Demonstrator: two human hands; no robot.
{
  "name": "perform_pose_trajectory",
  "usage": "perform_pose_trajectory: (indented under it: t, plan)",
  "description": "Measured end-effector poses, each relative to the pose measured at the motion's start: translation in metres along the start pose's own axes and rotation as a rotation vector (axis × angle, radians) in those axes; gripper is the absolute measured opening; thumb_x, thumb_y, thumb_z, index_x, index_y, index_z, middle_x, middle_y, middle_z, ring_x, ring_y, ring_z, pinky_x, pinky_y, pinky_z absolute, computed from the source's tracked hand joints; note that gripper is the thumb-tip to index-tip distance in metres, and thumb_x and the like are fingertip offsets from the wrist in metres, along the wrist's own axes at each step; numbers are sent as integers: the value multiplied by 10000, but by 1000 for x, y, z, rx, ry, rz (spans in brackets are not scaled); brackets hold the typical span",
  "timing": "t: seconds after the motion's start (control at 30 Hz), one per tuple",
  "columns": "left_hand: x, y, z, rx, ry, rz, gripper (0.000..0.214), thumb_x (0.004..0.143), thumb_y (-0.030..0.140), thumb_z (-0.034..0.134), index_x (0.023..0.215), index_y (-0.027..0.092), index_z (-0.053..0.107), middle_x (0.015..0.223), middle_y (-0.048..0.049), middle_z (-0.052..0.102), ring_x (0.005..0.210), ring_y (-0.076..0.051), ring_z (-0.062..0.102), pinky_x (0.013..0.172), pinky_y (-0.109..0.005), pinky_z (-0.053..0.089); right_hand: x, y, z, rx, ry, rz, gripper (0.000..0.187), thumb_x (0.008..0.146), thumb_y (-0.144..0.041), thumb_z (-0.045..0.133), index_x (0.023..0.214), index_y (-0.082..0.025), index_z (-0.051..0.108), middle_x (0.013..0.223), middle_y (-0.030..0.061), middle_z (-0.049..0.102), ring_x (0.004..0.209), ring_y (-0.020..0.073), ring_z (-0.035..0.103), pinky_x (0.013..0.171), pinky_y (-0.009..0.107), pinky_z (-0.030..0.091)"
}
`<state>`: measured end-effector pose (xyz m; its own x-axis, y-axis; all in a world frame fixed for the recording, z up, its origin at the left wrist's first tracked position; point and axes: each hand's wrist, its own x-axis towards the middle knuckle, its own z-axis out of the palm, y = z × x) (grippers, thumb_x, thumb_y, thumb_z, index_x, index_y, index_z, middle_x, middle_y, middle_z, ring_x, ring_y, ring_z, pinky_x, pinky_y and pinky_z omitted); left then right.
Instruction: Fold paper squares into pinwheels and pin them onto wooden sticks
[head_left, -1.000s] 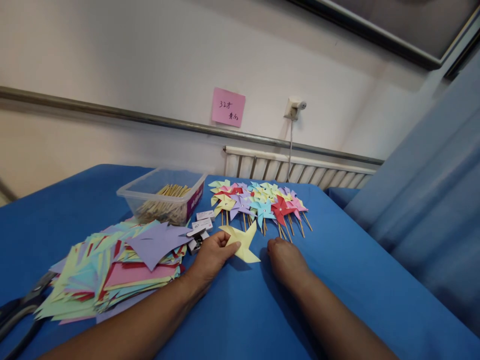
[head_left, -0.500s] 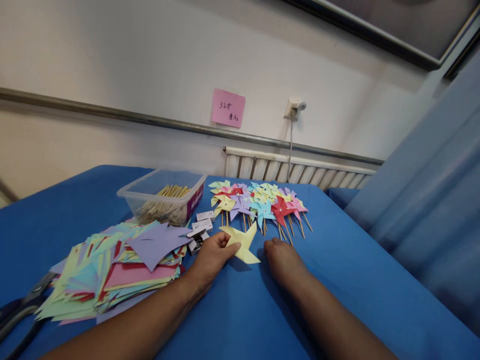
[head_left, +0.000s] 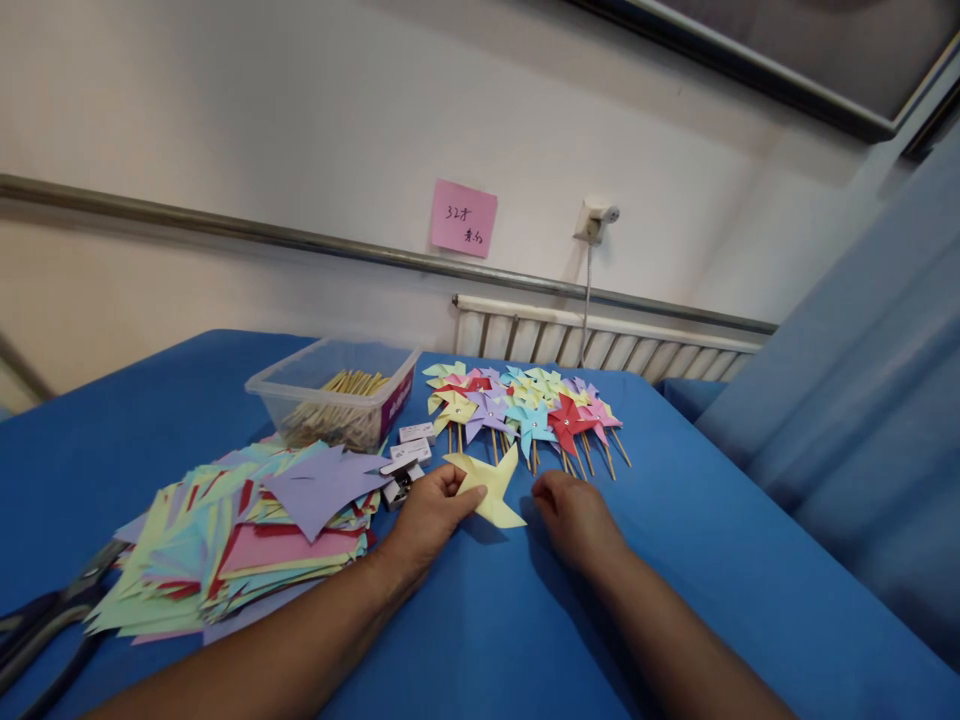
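My left hand (head_left: 427, 515) pinches the left edge of a yellow cut paper square (head_left: 487, 487) that lies on the blue cloth (head_left: 675, 560). To the right of that paper rests my right hand (head_left: 577, 515), fingers curled together; I cannot make out whether anything is in them. Just beyond both hands lies a row of finished paper pinwheels (head_left: 529, 410) on wooden sticks.
A thick pile of cut coloured paper (head_left: 240, 535) sits at the left, with scissors (head_left: 45, 625) at its near-left edge. A clear plastic box of wooden sticks (head_left: 334, 400) stands behind it. Small white boxes and a stapler (head_left: 401, 465) lie by my left hand.
My right hand has edged left toward the yellow paper. The left hand keeps its hold.
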<state>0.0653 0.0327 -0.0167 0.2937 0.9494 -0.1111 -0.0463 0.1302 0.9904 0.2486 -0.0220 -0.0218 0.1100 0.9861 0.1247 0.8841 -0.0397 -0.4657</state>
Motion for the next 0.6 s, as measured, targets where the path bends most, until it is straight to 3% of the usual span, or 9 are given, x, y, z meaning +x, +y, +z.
perform_pose_trajectory:
  t: [0.1,0.2,0.37,0.6]
  plan:
    - [1,-3,1,28,18,28,222,579,322,709,613,183,539,547,61,552,502,-107,487,501,-221,369,-7,-9,1,368,72,3,92,802,-219,535,808,-178,616,701,8,658,626,133,595,590,212,419]
    - [1,-6,3,116,46,79,192,596,316,694,615,188,552,572,43,574,548,-132,516,527,-234,393,-15,-21,4,596,103,-17,86,776,-244,565,769,-179,621,683,1,657,616,133,600,599,221,447]
    - [-6,-7,11,224,87,149,147,617,299,668,613,193,567,583,35,579,572,-150,530,555,-249,407,-19,-31,10,618,154,-62,85,776,-228,566,751,-180,630,646,-11,646,585,127,590,570,216,439]
    - [-13,-7,14,264,55,130,155,638,320,657,649,189,575,609,22,601,595,-165,561,570,-261,422,-17,-32,11,582,177,-48,106,786,-255,567,741,-179,626,637,-10,643,574,126,581,550,210,425]
